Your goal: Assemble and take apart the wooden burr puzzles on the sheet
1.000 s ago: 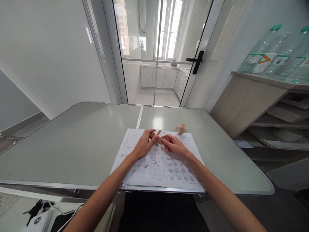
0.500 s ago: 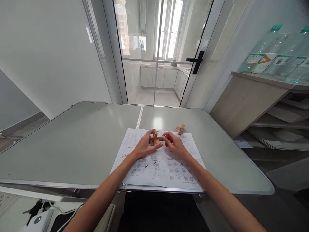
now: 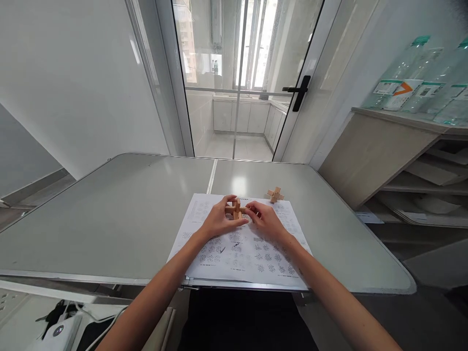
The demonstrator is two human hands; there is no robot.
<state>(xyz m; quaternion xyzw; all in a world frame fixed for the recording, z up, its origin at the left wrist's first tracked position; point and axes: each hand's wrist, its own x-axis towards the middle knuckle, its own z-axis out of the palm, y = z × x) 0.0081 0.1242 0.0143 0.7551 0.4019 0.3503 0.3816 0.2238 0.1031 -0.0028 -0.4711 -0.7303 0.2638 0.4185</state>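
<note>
A small wooden cross-shaped puzzle [image 3: 237, 210] is held between both hands just above a printed sheet of diagrams [image 3: 241, 253]. My left hand [image 3: 218, 220] pinches its left side with fingers and thumb. My right hand [image 3: 265, 219] grips its right end with curled fingers. A second assembled wooden cross puzzle [image 3: 274, 195] lies on the table by the sheet's far right corner, apart from both hands.
The grey folding table [image 3: 109, 219] has a seam down its middle. A wooden shelf unit [image 3: 373, 156] with clear plastic bottles [image 3: 413, 83] stands at the right. A glass door [image 3: 241, 78] is behind. A white device with cables [image 3: 58, 331] lies below left.
The wooden pieces turned in my fingers from a slanted stick into an upright cross shape. Both hands stayed close together over the sheet.
</note>
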